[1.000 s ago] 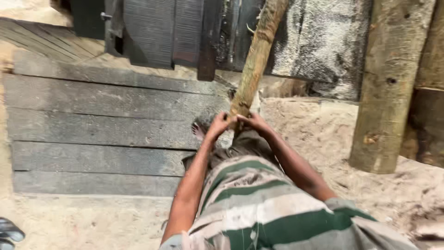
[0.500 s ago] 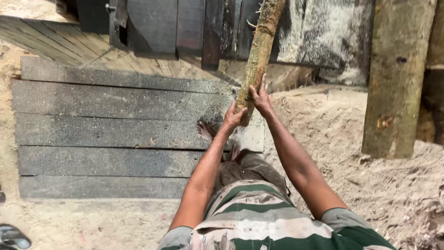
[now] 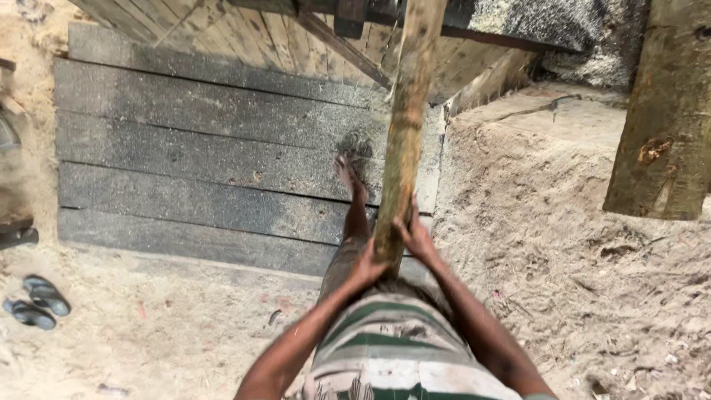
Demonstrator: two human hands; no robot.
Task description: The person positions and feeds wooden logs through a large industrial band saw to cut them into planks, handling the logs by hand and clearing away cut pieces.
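Lowered since before, both hands grip the rough brown wooden pole [image 3: 404,141]: left hand [image 3: 368,268] and right hand [image 3: 415,237] fingers apparently wrapped round it above grey planks [image 3: 200,148].

Pale sandy ground [image 3: 563,296] in daylight surrounds a platform of dark weathered wooden planks [image 3: 200,148], with a thick rough tree trunk [image 3: 666,126] at three o'clock and a pair of grey sandals [image 3: 37,302] at eight o'clock.
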